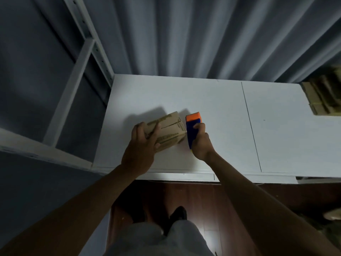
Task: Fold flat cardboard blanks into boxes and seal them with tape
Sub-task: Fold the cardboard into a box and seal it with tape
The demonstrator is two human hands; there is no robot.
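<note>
Now the left hand (143, 143) holds the box (168, 131) on the white counter (221, 111). Just beside it, the right hand (201, 143) grips the blue and orange tape tool (192, 126).

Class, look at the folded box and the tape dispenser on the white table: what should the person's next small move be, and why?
Probably draw the tape dispenser across the box along its top seam. The right hand grips the dispenser at the box's right edge, the left hand steadies the box on the table, and the dark seam between the flaps looks untaped.
</note>
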